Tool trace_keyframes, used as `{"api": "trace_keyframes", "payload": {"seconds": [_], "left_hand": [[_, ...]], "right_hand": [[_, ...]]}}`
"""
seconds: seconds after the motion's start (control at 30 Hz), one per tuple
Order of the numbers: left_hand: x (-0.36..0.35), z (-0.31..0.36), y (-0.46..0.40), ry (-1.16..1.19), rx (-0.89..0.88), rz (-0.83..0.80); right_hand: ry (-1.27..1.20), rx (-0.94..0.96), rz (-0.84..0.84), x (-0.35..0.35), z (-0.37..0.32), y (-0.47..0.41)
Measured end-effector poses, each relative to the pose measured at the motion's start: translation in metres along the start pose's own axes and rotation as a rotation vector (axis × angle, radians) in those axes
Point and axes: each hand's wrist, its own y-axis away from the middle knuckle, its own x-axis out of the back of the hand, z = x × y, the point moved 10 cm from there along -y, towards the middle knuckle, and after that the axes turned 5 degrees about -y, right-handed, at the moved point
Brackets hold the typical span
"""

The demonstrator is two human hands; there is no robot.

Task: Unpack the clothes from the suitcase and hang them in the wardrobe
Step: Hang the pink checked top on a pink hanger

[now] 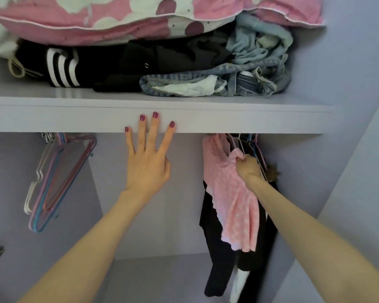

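The inside of a pale grey wardrobe (348, 149) is seen from below its upper shelf (228, 119). The left hand (148, 165) is raised with the forearm stretched up and forward; its fingers (142, 132) are straight and spread, with the tips laid flat against the shelf's front edge, and nothing is grasped. The nails are painted dark red. The right arm is extended to the right side of the hanging space, where the right hand (248, 168) is clenched around the shoulder of a pink top with white dots (234, 204), which is suspended from a hanger whose hook is hidden behind the shelf edge. Directly behind the pink top, dark garments (217, 248) are hung on thin hangers. At the left, a bunch of empty coloured hangers (53, 182) is hung. On the shelf, folded black clothes (109, 64), one piece marked with three white stripes, are stacked beside crumpled denim (239, 82), under a pink flowered quilt (96, 20). No readable writing or brand name is visible.
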Motion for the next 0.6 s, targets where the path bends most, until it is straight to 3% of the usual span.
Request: {"api": "trace_keyframes", "payload": {"seconds": [0.4, 0.6], "left_hand": [[-0.004, 0.001, 0.000, -0.039, 0.047, 0.072], [0.003, 0.004, 0.001, -0.030, 0.068, 0.009]], "right_hand": [[0.048, -0.199, 0.060, -0.008, 0.052, -0.011], [0.036, -0.207, -0.048, -0.008, 0.058, -0.005]]}}
